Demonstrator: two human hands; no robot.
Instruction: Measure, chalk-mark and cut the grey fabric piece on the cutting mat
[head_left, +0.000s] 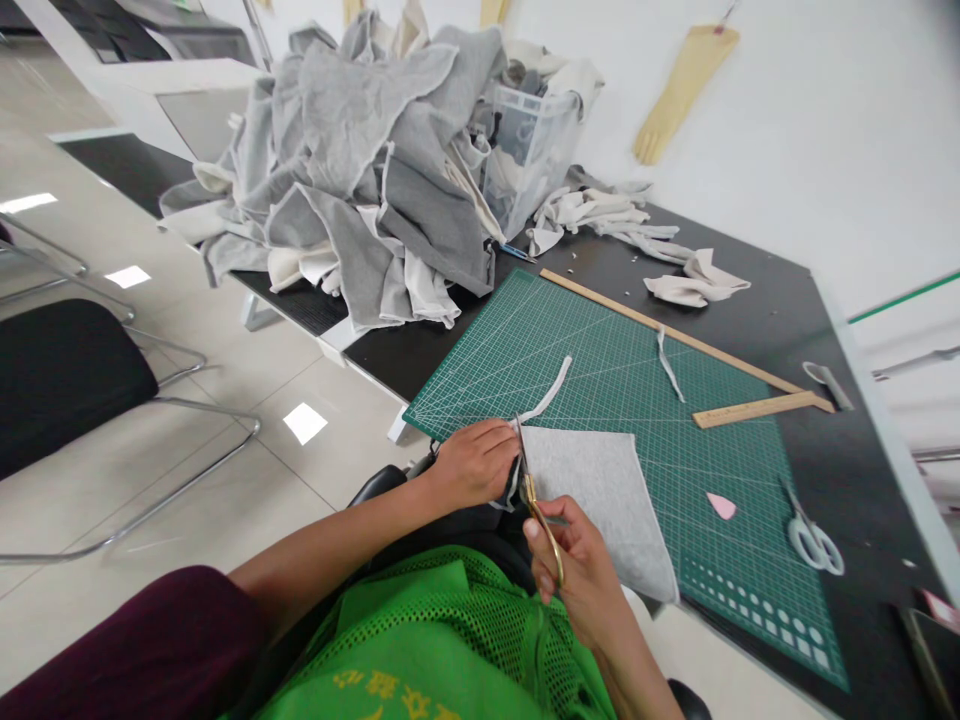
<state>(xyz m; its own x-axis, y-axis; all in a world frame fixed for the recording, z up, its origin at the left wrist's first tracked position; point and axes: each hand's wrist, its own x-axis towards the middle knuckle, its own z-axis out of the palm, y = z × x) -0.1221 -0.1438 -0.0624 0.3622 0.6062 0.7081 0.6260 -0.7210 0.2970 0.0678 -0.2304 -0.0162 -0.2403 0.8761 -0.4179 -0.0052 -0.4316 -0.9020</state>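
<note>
Gold-handled scissors (529,490) are gripped in my right hand (574,560), blades pointing away from me along the left edge of a light grey piece of fabric (600,480). My left hand (480,462) lies just left of the blades, fingers closed at the fabric's edge; what it pinches is mostly hidden under the fingers. A narrow pale strip (551,390) curves out beyond the blade tips over the green cutting mat (480,360). The fabric piece hangs partly over the table's near edge.
A big heap of grey fabric (360,130) and a clear plastic bin (525,150) stand at the back left. On the mat lie a wooden ruler (660,325), another strip (667,365) and pink chalk (721,506). White-handled scissors (816,545) rest at right; a black chair (67,380) stands left.
</note>
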